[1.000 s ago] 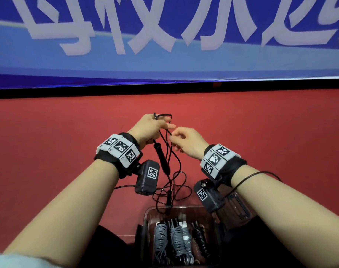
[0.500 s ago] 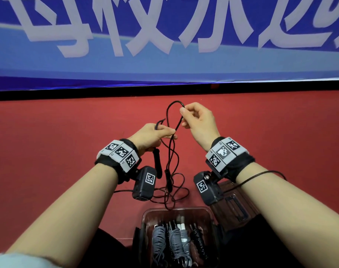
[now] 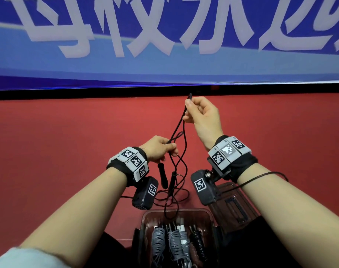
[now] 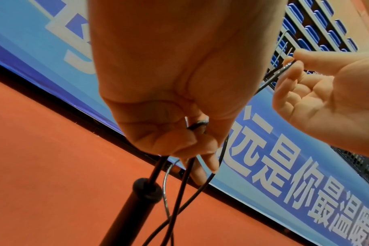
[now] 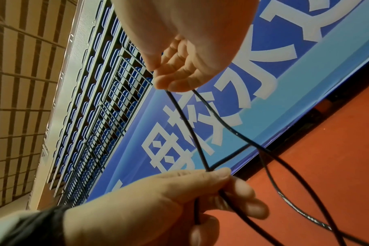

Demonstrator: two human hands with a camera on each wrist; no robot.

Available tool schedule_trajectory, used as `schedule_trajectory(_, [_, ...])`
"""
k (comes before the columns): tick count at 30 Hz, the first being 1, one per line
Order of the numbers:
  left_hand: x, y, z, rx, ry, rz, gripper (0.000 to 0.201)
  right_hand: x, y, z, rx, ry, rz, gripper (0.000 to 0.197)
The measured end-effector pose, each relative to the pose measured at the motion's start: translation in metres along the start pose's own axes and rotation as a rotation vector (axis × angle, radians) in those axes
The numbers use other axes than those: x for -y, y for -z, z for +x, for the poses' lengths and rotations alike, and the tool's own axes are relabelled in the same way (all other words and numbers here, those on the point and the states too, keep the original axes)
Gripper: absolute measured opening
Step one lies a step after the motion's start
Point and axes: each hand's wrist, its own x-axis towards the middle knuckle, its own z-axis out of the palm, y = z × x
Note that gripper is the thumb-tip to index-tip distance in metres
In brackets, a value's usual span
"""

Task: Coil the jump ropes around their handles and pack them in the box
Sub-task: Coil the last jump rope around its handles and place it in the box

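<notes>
left hand (image 3: 158,149): pinches strands of the black jump rope (image 3: 176,130), low over the red floor (image 3: 68,151) | right hand (image 3: 203,115): raised higher, pinches the rope's bend | handles (image 3: 163,177): two, hang under the left hand | box (image 3: 145,221): near the body (probably four coiled ropes inside, edge of view).

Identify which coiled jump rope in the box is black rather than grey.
The rightmost bundle in the box: its coil is black, while the bundles to its left are wound in grey rope.
</notes>
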Motion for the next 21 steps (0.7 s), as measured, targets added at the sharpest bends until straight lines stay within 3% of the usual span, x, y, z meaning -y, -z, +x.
schedule_trajectory(3, [-0.006, 0.000, 0.000, -0.067, -0.053, -0.044, 0.034, -0.004, 0.000, 0.002, 0.009, -0.080, 0.000, 0.015])
schedule_trajectory(6, [-0.015, 0.005, 0.000, -0.149, -0.116, -0.146, 0.035, -0.018, 0.002, 0.004, 0.089, -0.267, -0.290, 0.028])
schedule_trajectory(10, [-0.025, 0.012, -0.003, -0.163, -0.177, -0.259, 0.034, -0.034, 0.000, -0.017, 0.620, -0.599, -0.629, 0.020])
schedule_trajectory(11, [-0.025, 0.014, -0.004, -0.164, -0.173, -0.264, 0.034, -0.037, -0.002, -0.022, 0.727, -0.596, -0.647, 0.020])
schedule_trajectory(13, [-0.025, 0.017, -0.005, -0.167, -0.157, -0.260, 0.034, -0.042, -0.004, -0.026, 0.765, -0.503, -0.654, 0.007])
schedule_trajectory(16, [-0.022, 0.024, -0.006, -0.201, -0.134, -0.254, 0.028, -0.045, -0.004, -0.022, 0.621, -0.329, -0.713, 0.026])
schedule_trajectory(21, [-0.018, 0.027, -0.007, -0.210, -0.056, -0.234, 0.023, -0.036, -0.005, -0.022, 0.472, -0.138, -0.615, 0.022])
